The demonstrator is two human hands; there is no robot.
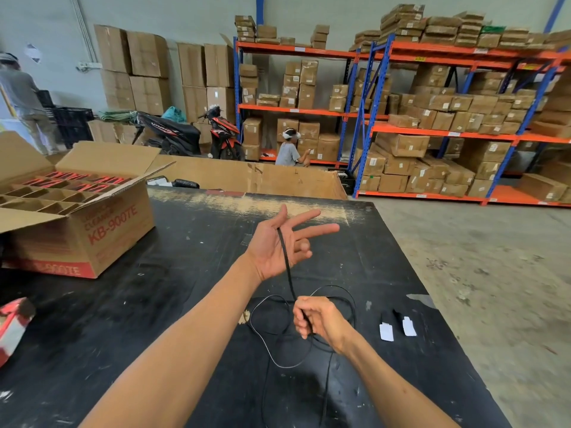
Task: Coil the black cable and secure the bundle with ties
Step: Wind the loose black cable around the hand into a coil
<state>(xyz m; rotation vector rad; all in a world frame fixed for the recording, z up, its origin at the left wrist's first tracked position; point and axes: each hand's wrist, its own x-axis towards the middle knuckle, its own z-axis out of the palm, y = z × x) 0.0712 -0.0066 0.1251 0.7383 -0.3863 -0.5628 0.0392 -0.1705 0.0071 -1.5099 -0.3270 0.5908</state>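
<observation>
A thin black cable [285, 257] runs taut from my left hand [279, 247] down to my right hand [318, 319]. My left hand is raised palm up; the cable end sits pinched at the base of the thumb, two fingers stretched out, the others curled. My right hand is closed around the cable just above the black table [154, 304]. The cable's slack lies in loose loops [272, 344] on the table under my right hand. Two ties [397, 325], black with white tags, lie on the table to the right of the loops.
An open cardboard box [77, 217] with dividers stands at the table's left. A red and white pack [12, 325] lies at the left edge. Behind are cardboard sheets, a parked scooter [191, 134], shelving with boxes [432, 112] and two people. Concrete floor lies to the right.
</observation>
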